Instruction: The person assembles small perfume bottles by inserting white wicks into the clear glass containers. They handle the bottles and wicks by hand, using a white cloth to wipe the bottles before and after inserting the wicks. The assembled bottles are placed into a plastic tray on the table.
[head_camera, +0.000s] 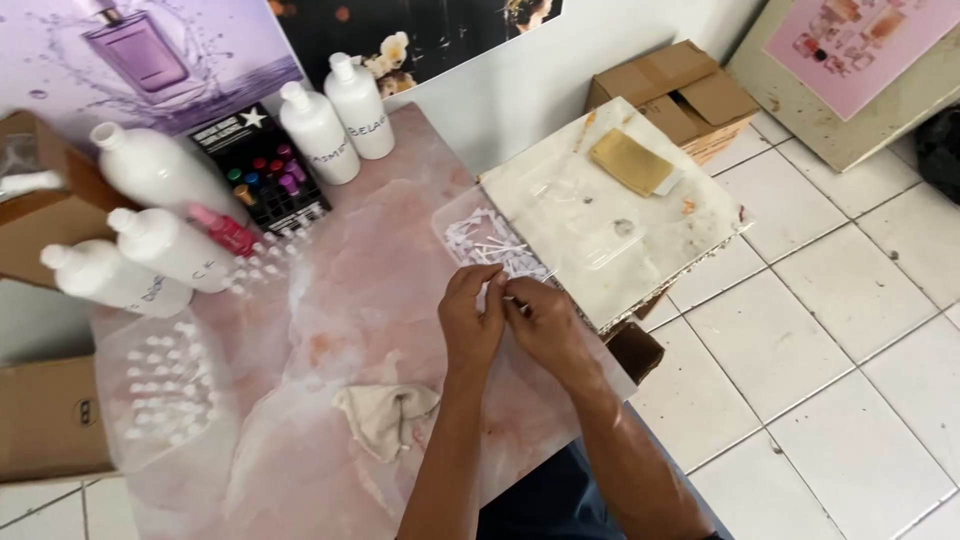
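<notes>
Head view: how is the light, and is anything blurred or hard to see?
Head view: even, soft daylight with weak shadows; the pink marble table shows mild glare; the left hand and right hand are slightly soft; the small white piece they pinch is too small to tell; the clear tray of white tubes is washed out against the white slab.

Bottles (318, 130) stand behind the hands (510, 320); a cloth (385, 415) lies before them.
</notes>
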